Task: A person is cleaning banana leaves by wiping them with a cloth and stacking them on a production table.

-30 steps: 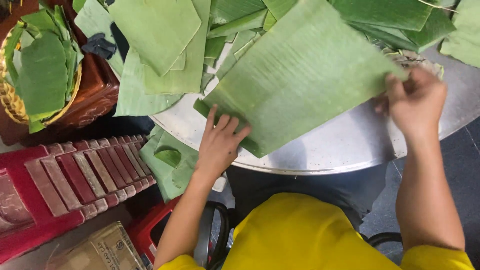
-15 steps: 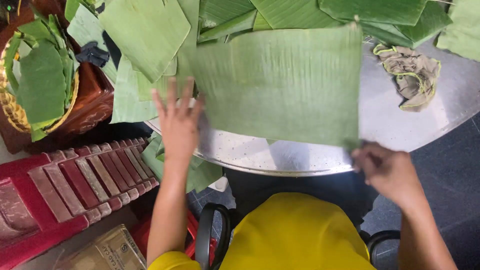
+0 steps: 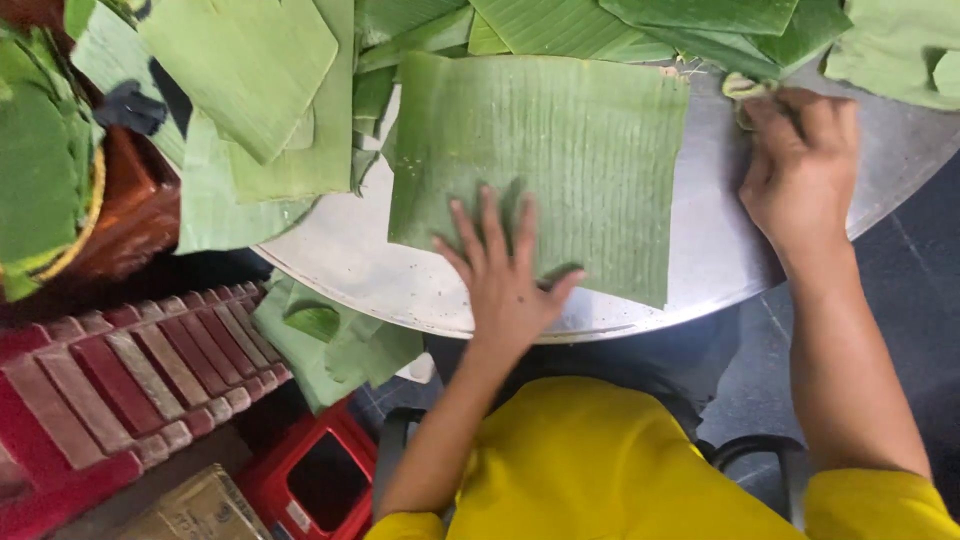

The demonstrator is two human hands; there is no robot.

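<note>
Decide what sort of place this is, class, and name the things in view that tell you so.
Probably a food-preparation workspace, perhaps a stall or kitchen: cut banana leaves piled on a round metal table, a red plastic crate beside it, and a leaf-lined basket.

One round metal tray (image 3: 700,250), two hands, one red plastic crate (image 3: 320,480), many banana leaves (image 3: 545,160)

Round shiny metal table (image 3: 700,262) over a dark tiled floor (image 3: 915,260), red slatted plastic crates (image 3: 120,385) stacked on the left, brown basket (image 3: 130,215) behind them.
</note>
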